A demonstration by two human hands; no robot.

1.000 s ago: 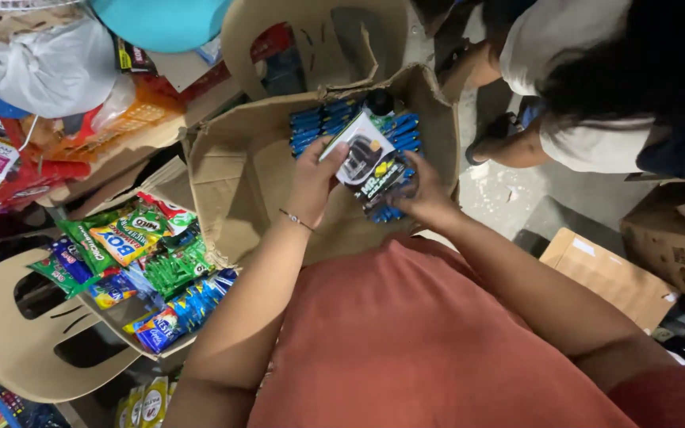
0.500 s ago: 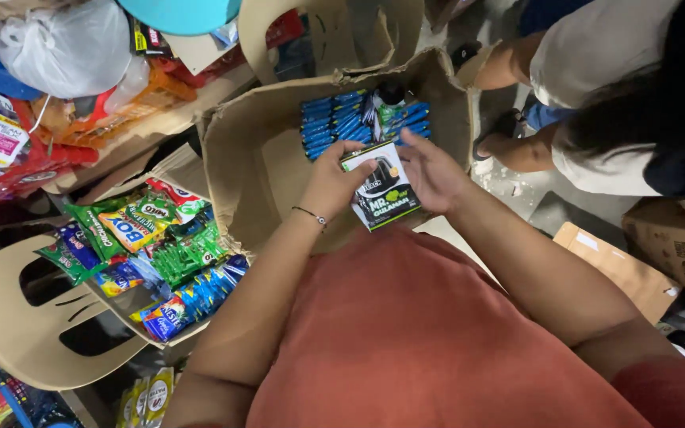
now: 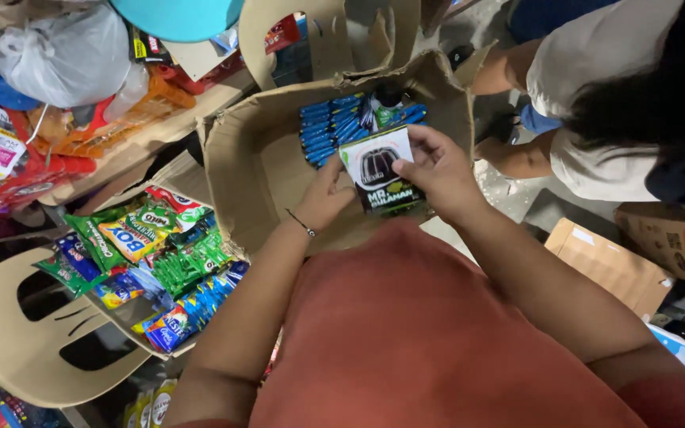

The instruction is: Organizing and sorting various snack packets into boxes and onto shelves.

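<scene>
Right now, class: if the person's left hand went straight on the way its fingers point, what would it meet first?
The left hand points up and right at the small black-and-white packet held by the right hand. It already seems to touch the packet's lower left edge, so that comes first, though depth is unclear.

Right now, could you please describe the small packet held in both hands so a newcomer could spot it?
Find the big open brown cardboard box ahead of the person in the red shirt. Above it, the left hand and right hand hold a flat black-and-white packet picturing a dark moulded dessert, unlike the blue packets inside.
</scene>
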